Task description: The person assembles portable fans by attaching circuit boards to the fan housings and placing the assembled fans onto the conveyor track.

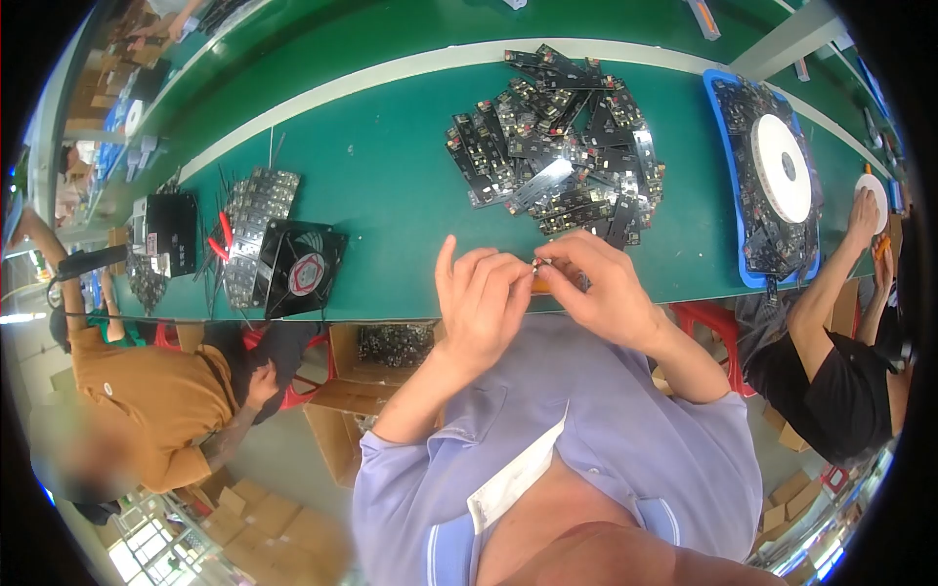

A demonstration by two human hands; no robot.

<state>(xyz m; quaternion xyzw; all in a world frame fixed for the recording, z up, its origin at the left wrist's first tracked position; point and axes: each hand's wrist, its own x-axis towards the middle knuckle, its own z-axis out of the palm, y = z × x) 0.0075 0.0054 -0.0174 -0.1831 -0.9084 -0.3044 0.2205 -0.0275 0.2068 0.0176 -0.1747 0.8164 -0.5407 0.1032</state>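
As left hand (482, 301) and right hand (604, 293) pinch a tiny part (536, 267) between nearly closed fingertips | it seems light, stiff, slippery | best gripped endwise

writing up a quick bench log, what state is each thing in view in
left hand, fingertips pinched at a small part
right hand, fingertips pinched there too
small part, held, too tiny to identify
circuit boards, loosely heaped, overlapping
blue tray, filled with boards
white reel, lying on the tray's boards
fan, standing upright, spinning or not unclear
cardboard box, open
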